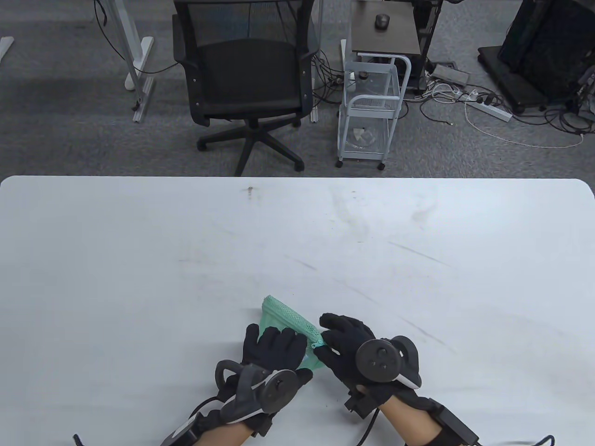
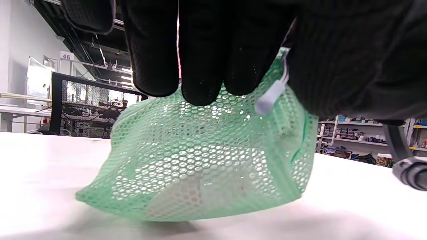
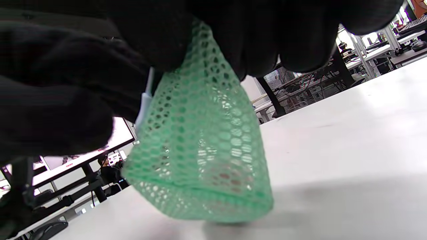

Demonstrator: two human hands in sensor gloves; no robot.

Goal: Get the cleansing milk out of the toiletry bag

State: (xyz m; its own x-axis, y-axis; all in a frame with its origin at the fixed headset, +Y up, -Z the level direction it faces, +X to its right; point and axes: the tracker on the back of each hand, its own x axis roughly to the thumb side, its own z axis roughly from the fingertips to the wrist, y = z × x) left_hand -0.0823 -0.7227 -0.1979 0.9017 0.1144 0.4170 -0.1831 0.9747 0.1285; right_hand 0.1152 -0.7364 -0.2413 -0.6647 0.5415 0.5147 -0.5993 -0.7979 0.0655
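A green mesh toiletry bag (image 1: 284, 320) stands on the white table (image 1: 186, 260) near the front edge. My left hand (image 1: 274, 346) grips the bag's near top edge with its fingers (image 2: 200, 73) over the mesh (image 2: 206, 160). My right hand (image 1: 341, 337) holds the bag's right end at the white zipper pull (image 1: 319, 345), which also shows in the left wrist view (image 2: 270, 96). In the right wrist view the bag (image 3: 203, 156) hangs below my fingers (image 3: 293, 40). A pale object, likely the cleansing milk (image 2: 200, 196), shows faintly through the mesh at the bottom.
A black office chair (image 1: 246, 79) and a white wire trolley (image 1: 369, 111) stand on the floor beyond the table's far edge. Cables lie on the floor at the back right.
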